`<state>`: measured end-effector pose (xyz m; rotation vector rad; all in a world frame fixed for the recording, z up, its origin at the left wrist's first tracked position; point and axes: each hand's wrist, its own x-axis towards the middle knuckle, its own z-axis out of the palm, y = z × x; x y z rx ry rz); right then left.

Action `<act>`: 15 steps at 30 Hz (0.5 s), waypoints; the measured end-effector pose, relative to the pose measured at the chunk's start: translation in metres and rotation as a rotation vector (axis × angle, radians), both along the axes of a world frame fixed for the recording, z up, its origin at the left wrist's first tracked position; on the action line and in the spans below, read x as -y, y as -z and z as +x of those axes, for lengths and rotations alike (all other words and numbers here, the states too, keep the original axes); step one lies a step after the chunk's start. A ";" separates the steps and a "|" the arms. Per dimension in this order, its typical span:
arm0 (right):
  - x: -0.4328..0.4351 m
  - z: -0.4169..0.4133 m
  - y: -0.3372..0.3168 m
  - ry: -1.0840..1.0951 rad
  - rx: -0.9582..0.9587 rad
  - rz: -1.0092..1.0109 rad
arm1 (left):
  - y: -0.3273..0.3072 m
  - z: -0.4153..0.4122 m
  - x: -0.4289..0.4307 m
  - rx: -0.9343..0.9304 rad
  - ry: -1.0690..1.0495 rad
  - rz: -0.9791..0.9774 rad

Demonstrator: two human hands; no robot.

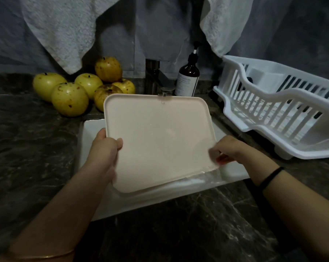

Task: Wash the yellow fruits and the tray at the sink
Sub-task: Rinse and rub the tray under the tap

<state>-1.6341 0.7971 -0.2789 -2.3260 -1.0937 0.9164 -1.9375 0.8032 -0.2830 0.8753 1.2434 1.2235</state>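
Note:
A pale pink rectangular tray is held tilted over the white sink, its far edge under the tap where water runs onto it. My left hand grips the tray's left edge, thumb on its face. My right hand is at the tray's right edge, blurred, with its fingers on the wet surface. Several yellow spotted fruits are piled on the dark counter left of the tap.
A brown pump bottle stands right of the tap. A white dish rack sits on the counter at the right. Two grey towels hang on the wall behind. Dark marbled counter surrounds the sink.

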 end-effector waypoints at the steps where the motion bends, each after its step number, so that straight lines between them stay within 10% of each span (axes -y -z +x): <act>1: 0.001 -0.003 -0.002 0.001 0.005 0.025 | -0.001 0.000 0.000 0.020 0.004 -0.001; 15: -0.057 -0.099 -0.085 -0.311 0.554 0.635 | -0.004 0.003 0.007 0.153 -0.029 -0.015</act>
